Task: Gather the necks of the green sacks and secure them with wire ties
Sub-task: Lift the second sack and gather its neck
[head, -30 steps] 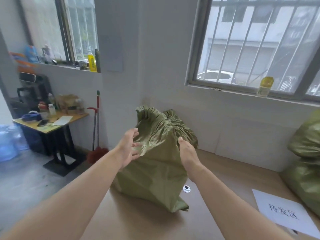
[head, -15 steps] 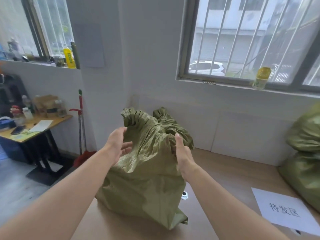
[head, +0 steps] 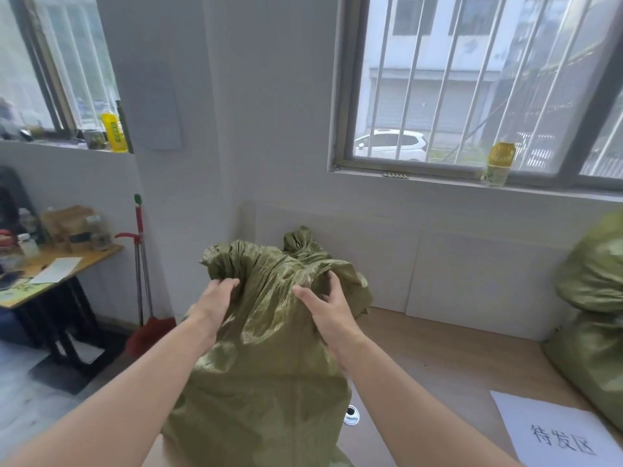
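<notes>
Premises: a small, plain packing or dispatch room. Grounds: below the barred window [head: 472,82], a wooden desk [head: 438,358] carries a green sack [head: 269,365]. Filled green sacks [head: 593,315] are piled below the window's right end. A paper sign [head: 559,436] reading 待发区 lies under that same end. Left of the window, a broom [head: 148,332] leans on the wall and a cluttered side desk [head: 43,278] stands further left.

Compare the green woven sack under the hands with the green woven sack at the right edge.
The middle green woven sack is gripped near its top by the left hand and right hand; the right-edge green woven sack is untouched. The middle sack's top is loose and crumpled; the right-edge sack bulges, partly cut off by the frame. Both are shiny olive-green weave.
</notes>
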Demonstrator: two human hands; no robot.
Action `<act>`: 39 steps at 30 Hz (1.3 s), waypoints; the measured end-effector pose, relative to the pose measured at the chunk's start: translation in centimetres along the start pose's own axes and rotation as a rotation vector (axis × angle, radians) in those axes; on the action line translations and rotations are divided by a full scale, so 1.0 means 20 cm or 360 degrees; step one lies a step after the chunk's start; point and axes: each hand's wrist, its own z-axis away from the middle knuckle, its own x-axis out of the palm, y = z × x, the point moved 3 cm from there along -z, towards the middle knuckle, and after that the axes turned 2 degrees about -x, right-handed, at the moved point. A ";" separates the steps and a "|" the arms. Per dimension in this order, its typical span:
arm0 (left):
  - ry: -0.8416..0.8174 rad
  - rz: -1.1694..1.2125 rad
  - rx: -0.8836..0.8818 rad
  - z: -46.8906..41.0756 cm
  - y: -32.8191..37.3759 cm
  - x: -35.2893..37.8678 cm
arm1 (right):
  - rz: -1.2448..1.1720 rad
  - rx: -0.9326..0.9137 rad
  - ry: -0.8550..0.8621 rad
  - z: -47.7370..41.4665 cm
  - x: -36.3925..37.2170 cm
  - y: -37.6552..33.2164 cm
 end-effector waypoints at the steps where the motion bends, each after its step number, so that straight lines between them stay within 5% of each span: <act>1: -0.0007 -0.0009 -0.0019 0.00 0.00 0.01 | -0.0035 -0.0021 0.0000 -0.01 0.00 0.00; 6: -0.0124 -0.0070 -0.0135 -0.01 0.02 -0.01 | 0.0024 -0.0171 0.0071 -0.02 0.03 -0.01; 12: 0.0205 0.0272 -0.0097 -0.20 -0.03 -0.14 | 0.0089 -0.0340 0.0023 0.05 -0.01 -0.08; 23: 0.0012 0.0305 0.0335 0.08 0.15 0.02 | -0.0086 -0.0309 -0.0029 0.11 -0.17 -0.11; 30: -0.0137 0.0293 0.0756 0.24 0.28 0.01 | -0.0141 -0.0459 0.0431 0.15 -0.16 -0.17; 39: -0.0201 0.0710 0.0787 0.54 0.49 -0.01 | -0.0167 -0.0529 0.0467 0.34 -0.04 -0.36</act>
